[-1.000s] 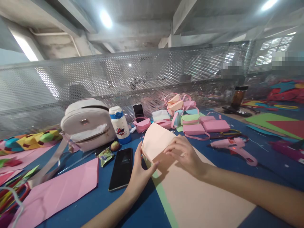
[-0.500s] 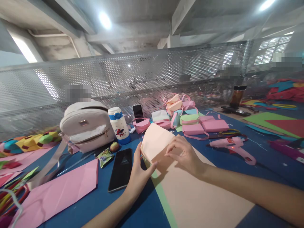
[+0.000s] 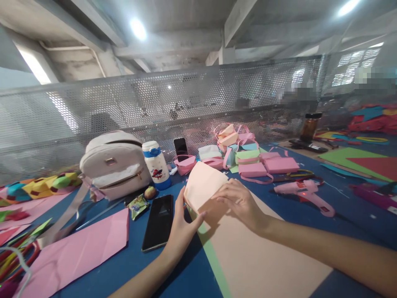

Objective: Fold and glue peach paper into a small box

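Observation:
A folded piece of peach paper [image 3: 204, 184] stands tilted up in front of me, its upper edge curved. My left hand [image 3: 182, 223] grips its left side, thumb at the lower corner and fingers behind. At the right edge of that piece, my right hand [image 3: 243, 205] is closed, its thumb and fingertips pinching the edge. Underneath both hands lies a large flat peach sheet [image 3: 263, 252], with a strip of a green sheet [image 3: 214, 260] showing along its left side. A black phone [image 3: 158, 223] rests just left of my left hand.
On the right lies a pink glue gun [image 3: 302, 190] with its cord. Small paper bags [image 3: 248, 161] are heaped at the back beside a white bottle [image 3: 156, 167] and a white backpack [image 3: 116, 165]. Folded pink paper [image 3: 83, 252] lies left. A perforated metal screen [image 3: 192, 99] stands behind.
My right hand's fingers have straightened and come down onto the right edge of the folded peach paper. My left hand keeps its hold in the same place.

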`<control>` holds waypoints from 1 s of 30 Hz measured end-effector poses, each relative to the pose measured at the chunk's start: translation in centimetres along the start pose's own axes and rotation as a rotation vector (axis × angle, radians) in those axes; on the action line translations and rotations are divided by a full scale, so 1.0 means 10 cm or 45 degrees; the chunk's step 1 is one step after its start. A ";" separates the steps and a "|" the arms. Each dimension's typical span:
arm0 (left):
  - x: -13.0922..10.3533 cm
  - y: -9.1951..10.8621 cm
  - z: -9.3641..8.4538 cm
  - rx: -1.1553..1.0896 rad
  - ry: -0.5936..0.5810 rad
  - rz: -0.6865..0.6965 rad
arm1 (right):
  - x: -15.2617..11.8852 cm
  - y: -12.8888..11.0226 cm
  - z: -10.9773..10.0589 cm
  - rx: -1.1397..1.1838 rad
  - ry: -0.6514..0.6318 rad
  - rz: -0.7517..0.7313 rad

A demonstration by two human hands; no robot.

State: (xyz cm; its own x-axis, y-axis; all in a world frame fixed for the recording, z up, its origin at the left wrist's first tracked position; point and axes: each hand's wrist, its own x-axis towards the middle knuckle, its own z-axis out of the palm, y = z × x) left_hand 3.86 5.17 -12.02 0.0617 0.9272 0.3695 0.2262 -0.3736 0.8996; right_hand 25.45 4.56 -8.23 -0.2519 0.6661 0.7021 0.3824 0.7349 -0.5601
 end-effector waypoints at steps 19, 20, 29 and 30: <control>0.01 0.00 0.00 -0.010 0.010 -0.010 | -0.05 0.01 0.05 0.038 0.045 0.120; 0.01 0.00 0.00 -0.011 0.008 -0.011 | -0.04 -0.01 0.04 0.043 0.037 0.121; 0.02 -0.03 0.00 -0.007 0.002 -0.014 | -0.04 -0.06 0.04 0.385 -0.017 0.407; 0.03 -0.04 0.00 -0.008 0.004 -0.010 | -0.04 -0.05 0.04 0.463 -0.021 0.451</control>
State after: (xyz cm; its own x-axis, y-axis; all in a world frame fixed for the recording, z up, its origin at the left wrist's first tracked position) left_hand 3.82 5.55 -12.26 0.0565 0.9300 0.3631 0.2204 -0.3664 0.9040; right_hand 24.99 3.99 -8.42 -0.1779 0.8823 0.4358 0.1130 0.4583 -0.8816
